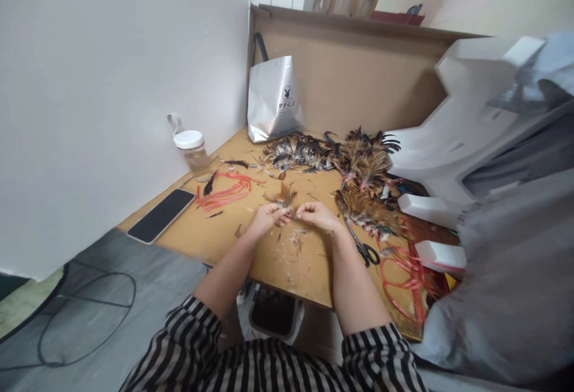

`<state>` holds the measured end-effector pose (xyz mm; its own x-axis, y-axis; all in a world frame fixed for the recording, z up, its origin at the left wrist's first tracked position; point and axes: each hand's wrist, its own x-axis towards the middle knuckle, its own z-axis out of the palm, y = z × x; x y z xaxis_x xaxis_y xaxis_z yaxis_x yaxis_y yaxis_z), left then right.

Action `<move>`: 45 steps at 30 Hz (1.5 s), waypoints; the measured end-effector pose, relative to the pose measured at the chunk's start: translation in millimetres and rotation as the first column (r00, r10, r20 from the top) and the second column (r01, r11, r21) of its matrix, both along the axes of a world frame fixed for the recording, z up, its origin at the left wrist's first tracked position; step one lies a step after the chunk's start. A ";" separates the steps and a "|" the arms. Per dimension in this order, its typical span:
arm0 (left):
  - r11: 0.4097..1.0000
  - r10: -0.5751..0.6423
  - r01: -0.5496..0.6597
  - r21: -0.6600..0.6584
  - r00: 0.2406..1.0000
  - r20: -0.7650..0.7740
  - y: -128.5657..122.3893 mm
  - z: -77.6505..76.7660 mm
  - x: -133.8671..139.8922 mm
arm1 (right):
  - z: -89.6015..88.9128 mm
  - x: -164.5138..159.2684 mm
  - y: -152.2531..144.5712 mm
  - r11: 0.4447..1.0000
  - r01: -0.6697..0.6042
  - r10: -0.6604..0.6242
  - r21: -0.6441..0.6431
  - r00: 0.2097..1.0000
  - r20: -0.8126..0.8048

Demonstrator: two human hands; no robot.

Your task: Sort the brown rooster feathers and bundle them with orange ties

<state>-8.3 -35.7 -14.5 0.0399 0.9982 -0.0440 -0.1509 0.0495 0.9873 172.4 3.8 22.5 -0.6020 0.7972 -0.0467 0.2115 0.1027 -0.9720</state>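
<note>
My left hand (270, 217) is closed in a pinch on the base of a small bunch of brown feathers (286, 193), whose tips fan upward. Just to its right, my right hand (317, 215) is pinched too, its fingertips close to the bunch; anything between them is too small to make out. Beyond the hands lies a dark, speckled feather pile (299, 150). Bundles of brown feathers (365, 156) are heaped to the right, with another bundle (368, 210) nearer. Black-handled scissors (366, 251) rest beside my right forearm. Red plastic strips (228, 192) lie to the left.
A phone (161, 216) and a white-lidded jar (194, 150) stand along the left side of the wooden table (215, 242). At the back is a silver bag (273, 102). Tangled red ribbon (406, 275) and a white plastic chair (417, 147) with cloth occupy the right.
</note>
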 end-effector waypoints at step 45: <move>0.996 0.025 -0.001 -0.089 0.961 0.275 -1.3 1.7 0.1 | -21.2 -50.4 -9.9 0.913 0.403 -0.400 -0.054 0.864 -0.307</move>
<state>-8.3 -37.0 -12.9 0.0500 0.9915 -0.1203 -0.4180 0.1302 0.8991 122.0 -6.0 1.3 -0.2125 0.9723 0.0971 -0.0699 0.0840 -0.9940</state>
